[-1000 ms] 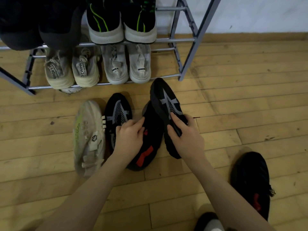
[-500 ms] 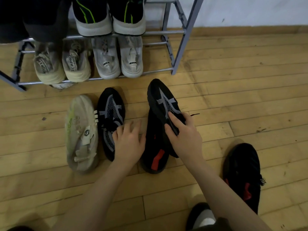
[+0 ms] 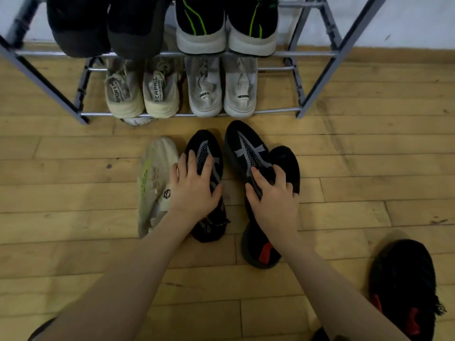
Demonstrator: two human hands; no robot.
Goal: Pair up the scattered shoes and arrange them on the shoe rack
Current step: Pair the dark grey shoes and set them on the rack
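Two black shoes with grey star marks lie on the wooden floor in front of the shoe rack (image 3: 187, 114). My left hand (image 3: 194, 185) lies with spread fingers on the left black-and-grey shoe (image 3: 205, 148). My right hand (image 3: 270, 195) grips the right black-and-grey shoe (image 3: 246, 148) at its opening, and this shoe lies across a black shoe with a red tab (image 3: 264, 252). A cream shoe with green marks (image 3: 154, 183) lies left of my left hand. A second black shoe with red tabs (image 3: 403, 286) sits at the lower right.
The rack's lower shelf holds two cream sneakers (image 3: 141, 94) and two grey-white sneakers (image 3: 221, 92). Its upper shelf holds two dark shoes (image 3: 105, 28) and two black shoes with green lines (image 3: 226, 28). A white wall (image 3: 406, 18) stands behind; bare floor lies right.
My left hand moved left from beside the red-tab shoe onto the left black-and-grey shoe. The right hand still grips the other black-and-grey shoe. The view shifted, showing more of the rack.
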